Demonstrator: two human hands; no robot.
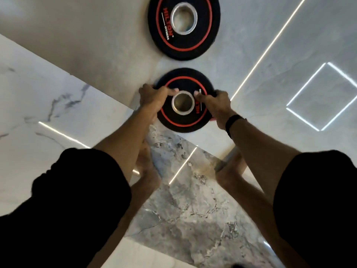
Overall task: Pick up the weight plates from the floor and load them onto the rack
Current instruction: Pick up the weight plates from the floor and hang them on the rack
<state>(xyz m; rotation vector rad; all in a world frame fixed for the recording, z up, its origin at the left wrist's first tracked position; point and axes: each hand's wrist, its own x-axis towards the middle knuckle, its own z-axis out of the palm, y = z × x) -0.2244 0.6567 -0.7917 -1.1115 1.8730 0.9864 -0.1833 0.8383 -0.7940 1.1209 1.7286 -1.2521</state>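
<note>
A small black weight plate (pixel 181 120) with a red ring and a steel centre hole lies flat on the glossy floor in the middle of the view. My left hand (pixel 154 96) grips its left edge, thumb on top beside the hole. My right hand (pixel 215 102) grips its right edge the same way; a black band sits on that wrist. A larger black plate (pixel 202 33) with red lettering lies flat on the floor just beyond it, untouched. No rack is in view.
The floor (pixel 289 55) is polished grey and white marble-look tile that mirrors ceiling light strips. My legs in black shorts (pixel 77 200) fill the lower corners, and my bare feet stand on the darker tile (pixel 185 200) below the plate.
</note>
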